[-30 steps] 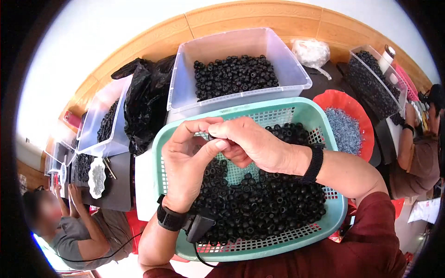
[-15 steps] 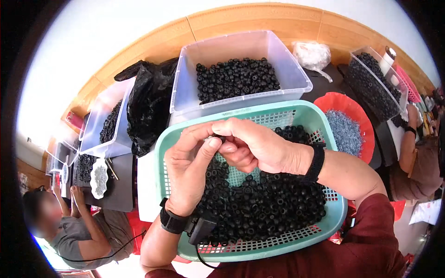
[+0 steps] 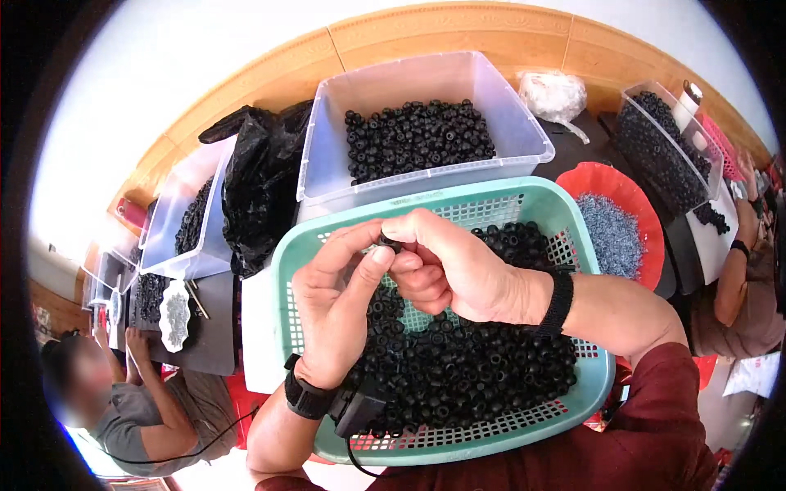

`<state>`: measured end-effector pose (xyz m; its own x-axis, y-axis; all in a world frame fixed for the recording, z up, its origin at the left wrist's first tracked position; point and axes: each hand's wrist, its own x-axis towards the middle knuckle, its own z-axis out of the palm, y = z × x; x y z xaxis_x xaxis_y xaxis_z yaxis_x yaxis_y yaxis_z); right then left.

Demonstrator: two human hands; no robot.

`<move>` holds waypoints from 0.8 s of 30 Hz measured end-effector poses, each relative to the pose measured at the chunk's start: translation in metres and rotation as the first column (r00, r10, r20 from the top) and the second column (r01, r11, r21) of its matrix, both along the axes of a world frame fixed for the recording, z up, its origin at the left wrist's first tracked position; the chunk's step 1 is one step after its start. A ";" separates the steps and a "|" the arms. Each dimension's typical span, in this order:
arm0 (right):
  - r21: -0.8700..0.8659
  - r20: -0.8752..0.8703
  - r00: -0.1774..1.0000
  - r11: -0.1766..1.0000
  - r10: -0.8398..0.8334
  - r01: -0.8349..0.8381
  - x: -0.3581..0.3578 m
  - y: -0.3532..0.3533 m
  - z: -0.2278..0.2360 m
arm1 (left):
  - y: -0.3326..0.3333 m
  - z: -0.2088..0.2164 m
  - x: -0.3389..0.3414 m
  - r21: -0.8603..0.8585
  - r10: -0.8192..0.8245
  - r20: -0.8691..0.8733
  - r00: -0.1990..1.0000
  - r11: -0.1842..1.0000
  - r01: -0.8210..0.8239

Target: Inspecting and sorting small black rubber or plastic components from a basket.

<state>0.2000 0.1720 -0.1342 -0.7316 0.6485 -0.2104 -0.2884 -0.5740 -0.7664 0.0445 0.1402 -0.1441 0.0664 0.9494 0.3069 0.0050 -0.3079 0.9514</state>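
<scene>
Above a green plastic basket (image 3: 458,454), my two hands meet at the fingertips. Between them sits a small black ring-like part (image 3: 390,243), mostly covered by my fingers. My left hand (image 3: 332,303) pinches it with thumb and forefinger. From the other side, my right hand (image 3: 467,266) grips it by thumb and forefinger, its other fingers curled in. Underneath, many loose black round parts (image 3: 483,368) with holes fill much of the basket.
Behind the basket stands a clear bin (image 3: 426,172) of similar black parts, beside a black plastic bag (image 3: 266,180). A red dish (image 3: 651,233) holds small grey-blue pieces. Co-workers sit at left (image 3: 155,417) and right (image 3: 741,303); another clear bin (image 3: 667,155) stands at right.
My hands stay nearly in place, with my right hand turned slightly and the black part showing a bit more. The right co-worker's hand has shifted away from the bin there.
</scene>
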 end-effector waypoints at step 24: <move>-0.027 -0.025 0.994 0.994 -0.108 0.108 -0.005 -0.001 -0.014 | 0.009 -0.012 0.006 -0.147 -0.100 0.155 0.983 0.981 0.123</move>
<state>0.1949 0.1713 -0.1483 -0.6631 0.7187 -0.2092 -0.3696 -0.5574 -0.7434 0.0503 0.1494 -0.1564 0.1397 0.9754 0.1705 -0.1631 -0.1471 0.9756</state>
